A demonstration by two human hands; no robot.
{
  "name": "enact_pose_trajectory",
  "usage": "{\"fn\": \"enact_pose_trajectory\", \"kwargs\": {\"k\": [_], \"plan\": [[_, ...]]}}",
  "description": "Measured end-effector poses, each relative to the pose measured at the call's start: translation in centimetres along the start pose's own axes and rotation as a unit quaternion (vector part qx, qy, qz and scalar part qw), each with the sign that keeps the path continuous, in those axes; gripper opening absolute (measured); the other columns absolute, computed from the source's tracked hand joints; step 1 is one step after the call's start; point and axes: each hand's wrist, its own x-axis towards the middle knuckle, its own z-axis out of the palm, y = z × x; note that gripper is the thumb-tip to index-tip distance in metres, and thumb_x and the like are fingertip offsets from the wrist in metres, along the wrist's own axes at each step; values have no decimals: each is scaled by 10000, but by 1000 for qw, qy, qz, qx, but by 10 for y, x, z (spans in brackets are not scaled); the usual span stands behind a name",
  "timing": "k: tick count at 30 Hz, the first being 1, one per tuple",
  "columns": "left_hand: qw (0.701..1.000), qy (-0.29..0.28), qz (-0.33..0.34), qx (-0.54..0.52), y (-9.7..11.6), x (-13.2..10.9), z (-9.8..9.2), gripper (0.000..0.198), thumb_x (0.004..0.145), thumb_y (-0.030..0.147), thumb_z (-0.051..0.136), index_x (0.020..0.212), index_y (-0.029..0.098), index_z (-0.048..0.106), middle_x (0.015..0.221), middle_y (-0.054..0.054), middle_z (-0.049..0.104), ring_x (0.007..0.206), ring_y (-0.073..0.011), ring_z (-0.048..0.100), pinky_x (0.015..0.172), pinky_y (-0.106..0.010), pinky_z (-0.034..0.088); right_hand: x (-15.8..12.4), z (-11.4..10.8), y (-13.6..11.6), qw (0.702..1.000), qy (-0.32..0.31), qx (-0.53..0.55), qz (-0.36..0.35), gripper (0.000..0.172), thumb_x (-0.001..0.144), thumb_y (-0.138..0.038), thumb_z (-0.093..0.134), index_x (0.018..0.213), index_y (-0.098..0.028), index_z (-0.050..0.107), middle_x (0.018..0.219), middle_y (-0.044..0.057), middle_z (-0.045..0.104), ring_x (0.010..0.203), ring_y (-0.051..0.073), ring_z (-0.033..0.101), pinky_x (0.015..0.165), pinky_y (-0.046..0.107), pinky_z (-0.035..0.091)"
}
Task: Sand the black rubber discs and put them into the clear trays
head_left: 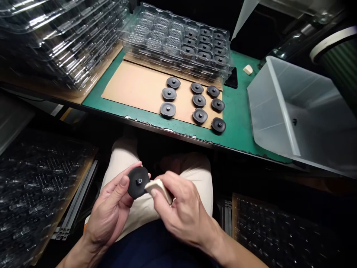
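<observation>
My left hand [111, 208] grips a round black plastic part [137, 182] by its rim, its small central stem facing up. In my right hand [184, 208] is a cream-coloured block [158, 188], pinched between thumb and fingers. One end of the block meets the edge of the black part, or lies just beside it. Both hands are over my lap, below the table edge. Several similar black parts [199, 116] lie in rows on a cardboard sheet [134, 87], stems up.
Behind the cardboard, a clear compartment tray [160, 44] holds more black parts on its right side. Stacked clear trays [64, 44] stand left. A translucent bin [279, 111] sits on the right of the green table [237, 111], near a small cream piece [248, 69] and a dark flat object [232, 79].
</observation>
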Motion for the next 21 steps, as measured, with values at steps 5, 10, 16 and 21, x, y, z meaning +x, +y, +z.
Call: {"fn": "enact_pose_trajectory", "kwargs": {"k": [5, 10, 16, 21], "plan": [[996, -64, -49, 32, -2, 1, -4, 363, 940, 377, 714, 1235, 176, 781, 1266, -114, 768, 1190, -248, 701, 971, -225, 569, 3, -3, 3, 996, 29, -57, -69, 142, 981, -200, 523, 1009, -206, 662, 838, 34, 587, 727, 162, 529, 682, 310, 400], [999, -38, 1, 23, -3, 1, -6, 362, 952, 383, 699, 1268, 218, 764, 1246, -83, 779, 1164, -222, 708, 1002, -238, 550, 4, -3, 1, 998, 20, -33, -44, 137, 992, -224, 520, 881, -201, 597, 773, 8, 559, 651, 138, 472, 627, 304, 373], [988, -111, -65, 90, -1, 4, -15, 405, 966, 398, 679, 1296, 174, 750, 1285, -124, 754, 1255, -267, 656, 1024, -275, 538, 8, -6, 3, 988, 20, -85, -123, 174, 993, -179, 503, 1033, -198, 672, 873, 47, 631, 742, 169, 511, 682, 329, 380], [995, -92, -11, 38, -2, 5, -12, 374, 932, 349, 730, 1289, 236, 754, 1301, -92, 753, 1234, -248, 677, 1023, -256, 540, 9, 0, 1, 995, 45, -23, -82, 127, 1012, -235, 523, 978, -190, 637, 815, 31, 602, 718, 164, 514, 675, 327, 386]]}}
